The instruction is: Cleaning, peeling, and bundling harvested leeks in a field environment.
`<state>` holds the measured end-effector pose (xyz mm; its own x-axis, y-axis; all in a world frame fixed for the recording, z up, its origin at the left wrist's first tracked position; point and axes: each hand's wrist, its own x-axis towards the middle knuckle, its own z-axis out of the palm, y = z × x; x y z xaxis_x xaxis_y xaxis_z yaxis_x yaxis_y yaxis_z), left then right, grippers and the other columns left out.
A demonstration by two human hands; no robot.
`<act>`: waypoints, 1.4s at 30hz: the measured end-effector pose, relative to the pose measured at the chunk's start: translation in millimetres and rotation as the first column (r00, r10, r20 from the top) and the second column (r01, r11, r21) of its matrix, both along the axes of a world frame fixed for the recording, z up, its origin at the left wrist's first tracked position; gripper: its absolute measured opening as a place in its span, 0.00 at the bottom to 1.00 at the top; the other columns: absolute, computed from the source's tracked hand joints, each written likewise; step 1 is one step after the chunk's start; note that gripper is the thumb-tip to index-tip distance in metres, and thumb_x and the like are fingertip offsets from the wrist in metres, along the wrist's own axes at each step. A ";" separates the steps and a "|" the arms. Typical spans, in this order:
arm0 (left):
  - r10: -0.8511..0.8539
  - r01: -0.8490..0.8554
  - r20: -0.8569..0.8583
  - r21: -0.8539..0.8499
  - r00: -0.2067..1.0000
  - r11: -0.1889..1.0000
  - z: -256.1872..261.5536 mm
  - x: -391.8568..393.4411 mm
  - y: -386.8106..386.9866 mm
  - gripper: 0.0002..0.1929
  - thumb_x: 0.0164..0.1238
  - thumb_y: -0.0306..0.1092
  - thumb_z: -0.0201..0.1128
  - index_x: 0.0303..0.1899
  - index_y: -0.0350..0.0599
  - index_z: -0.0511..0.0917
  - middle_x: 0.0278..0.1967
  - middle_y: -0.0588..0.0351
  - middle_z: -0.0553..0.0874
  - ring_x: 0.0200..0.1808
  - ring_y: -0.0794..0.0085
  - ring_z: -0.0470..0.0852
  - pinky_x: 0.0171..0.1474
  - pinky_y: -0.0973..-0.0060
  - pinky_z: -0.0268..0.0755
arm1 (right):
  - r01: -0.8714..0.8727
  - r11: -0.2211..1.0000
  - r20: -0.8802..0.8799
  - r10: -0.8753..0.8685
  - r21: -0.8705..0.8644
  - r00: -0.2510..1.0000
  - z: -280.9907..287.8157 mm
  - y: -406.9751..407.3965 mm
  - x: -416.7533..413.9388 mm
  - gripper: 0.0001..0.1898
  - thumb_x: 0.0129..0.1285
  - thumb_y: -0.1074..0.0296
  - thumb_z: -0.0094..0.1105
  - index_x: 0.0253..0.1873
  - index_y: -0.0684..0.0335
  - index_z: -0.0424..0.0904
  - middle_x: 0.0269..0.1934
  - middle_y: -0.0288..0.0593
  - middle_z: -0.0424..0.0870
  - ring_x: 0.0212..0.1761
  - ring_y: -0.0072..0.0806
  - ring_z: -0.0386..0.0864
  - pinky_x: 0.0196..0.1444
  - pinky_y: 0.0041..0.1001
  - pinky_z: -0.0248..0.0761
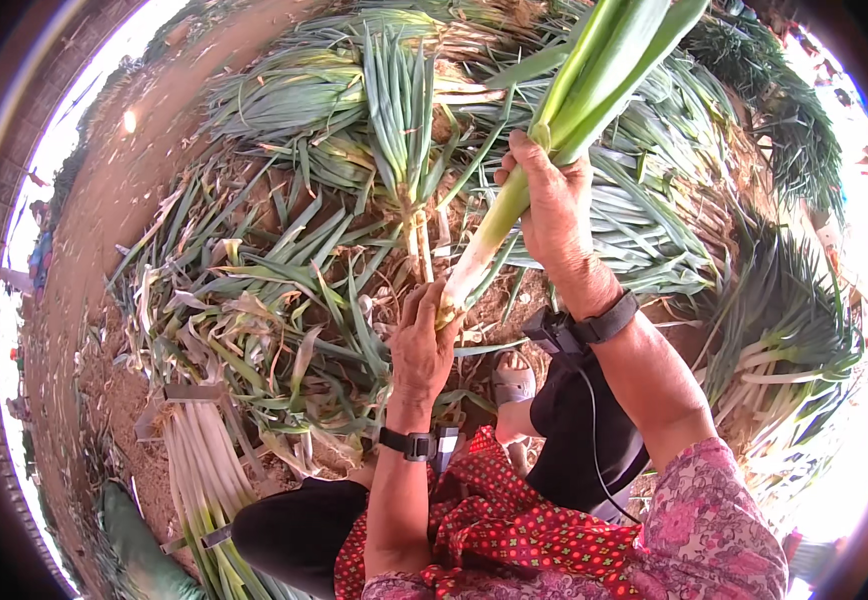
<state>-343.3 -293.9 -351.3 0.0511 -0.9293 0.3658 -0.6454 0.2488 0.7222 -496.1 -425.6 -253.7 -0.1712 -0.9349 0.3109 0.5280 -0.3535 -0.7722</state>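
Note:
One thick leek (505,206) runs diagonally in front of me, its root end low and its green leaves pointing up and right. My right hand (554,195) is closed around its green shaft just below the leaves. The fingers of my left hand (425,334) are on the pale root end; whether they grip it firmly is hard to tell. Behind it lies a small bunch of leeks (404,142), leaves upward, its stems ending near my left fingers. Black straps with small devices are on both wrists.
Trimmed leaves (276,322) cover the ground at the left. Cleaned leeks (205,450) lie in a metal frame (193,393) at lower left, near a green sack (141,547). Leek heaps (291,97) spread behind, with more leeks (779,352) at the right. My sandalled foot (513,379) is below my hands.

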 end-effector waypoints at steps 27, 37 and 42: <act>0.270 -0.251 -0.097 0.177 0.958 0.952 -15.6 64.1 22.4 0.41 0.66 0.33 0.66 0.77 0.42 0.53 0.72 0.43 0.67 0.66 0.60 0.75 0.63 0.64 0.73 | -0.214 0.974 -0.055 0.218 0.074 0.974 1.3 5.6 15.1 0.23 0.68 0.58 0.67 0.59 0.60 0.69 0.43 0.34 0.76 0.40 0.23 0.76 0.39 0.28 0.74; -0.103 0.163 -0.822 -0.012 0.560 0.987 46.6 15.9 4.6 0.26 0.75 0.30 0.62 0.69 0.36 0.65 0.52 0.55 0.81 0.46 0.77 0.82 0.48 0.81 0.76 | -0.711 0.666 0.112 0.707 0.226 0.698 -1.3 41.0 49.5 0.30 0.65 0.64 0.70 0.67 0.68 0.67 0.52 0.40 0.80 0.52 0.29 0.79 0.56 0.31 0.74; -0.157 0.110 -0.759 -0.112 0.631 0.988 57.2 17.9 -10.0 0.18 0.70 0.27 0.66 0.58 0.37 0.72 0.46 0.60 0.79 0.42 0.84 0.77 0.45 0.85 0.72 | -0.738 0.631 0.186 0.716 0.239 0.673 2.6 46.9 48.5 0.30 0.63 0.61 0.73 0.64 0.68 0.69 0.51 0.42 0.80 0.49 0.26 0.79 0.51 0.27 0.76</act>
